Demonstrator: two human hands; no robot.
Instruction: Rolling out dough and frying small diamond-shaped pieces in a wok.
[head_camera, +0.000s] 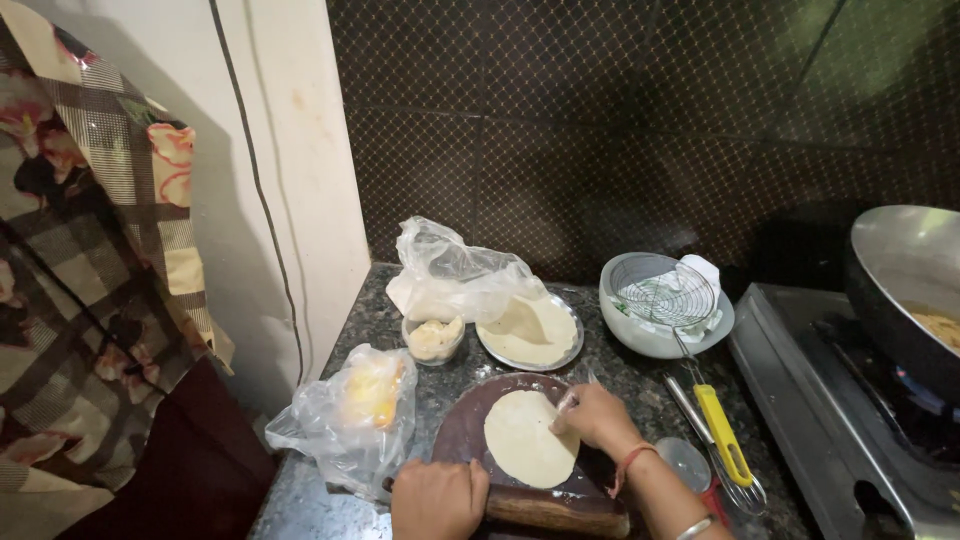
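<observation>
Left hand (437, 498) closed around left end of wooden rolling pin (555, 508), pin lying across near edge of round dark board (465, 425). Right hand (597, 417) fingertips pinching right edge of flat dough round (528, 438), which lies on board. Left of board: plastic bag (350, 415) with yellow contents. Right: yellow-handled wire skimmer (722, 432). Farther back: small bowl of flour (434, 339), steel plate (530, 331) with rolled rounds, white bowl (660, 305), pan (905, 275) on stove.

You get dim, warm light. Far tiled wall (640, 120) falls nearly black; left wall (290, 150) is brightest. Glare on pan (900, 260). Edges bend, slightly soft.
</observation>
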